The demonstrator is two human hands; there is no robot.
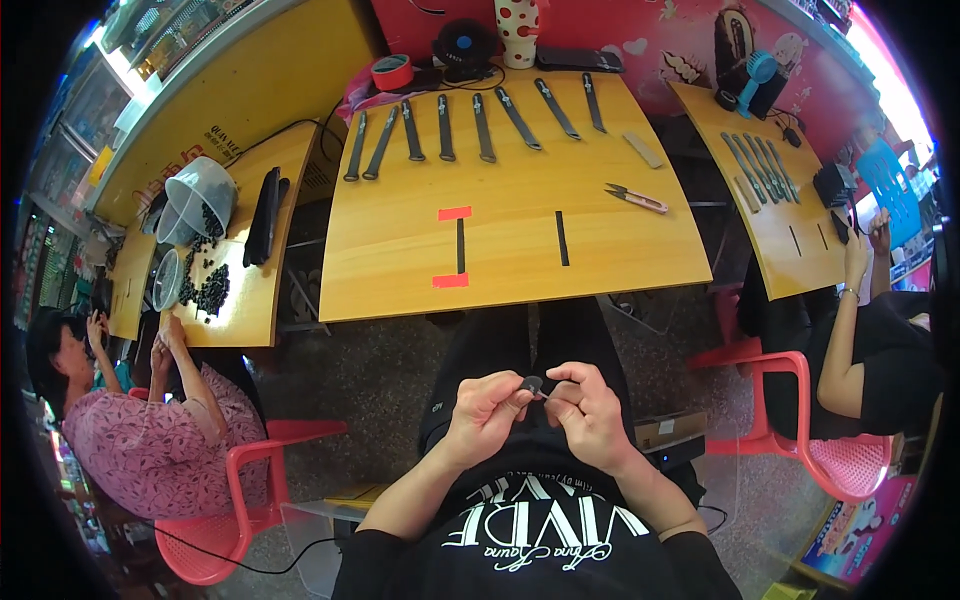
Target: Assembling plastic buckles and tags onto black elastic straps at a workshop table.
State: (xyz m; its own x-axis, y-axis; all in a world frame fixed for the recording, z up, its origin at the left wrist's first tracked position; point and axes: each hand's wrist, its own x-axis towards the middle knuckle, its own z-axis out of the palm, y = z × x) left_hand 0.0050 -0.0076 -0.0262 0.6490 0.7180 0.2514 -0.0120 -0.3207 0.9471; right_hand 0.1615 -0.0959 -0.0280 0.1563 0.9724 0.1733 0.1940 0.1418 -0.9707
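Observation:
Close in front of my body, above my lap, both hands are pinched together around a small dark, rounded piece. My left hand [486, 412] grips the small dark piece [531, 384] between thumb and fingers. At its side, my right hand [588, 408] is closed on a thin greyish end, and I cannot tell whether that belongs to the same piece. On the yellow wooden table [390, 260] ahead, several black strap-like strips [445, 128] lie in a spread row. Thread snips [637, 197] with a pinkish handle rest at the right.
A beige flat bar [642, 150] lies beyond the snips. Red tape [450, 281] bounds a short black strip; another black strip [562, 238] lies beside it. At the back stand a black fan [468, 46] and a polka-dot cup [518, 30]. Co-workers sit at side tables on red chairs [790, 370].

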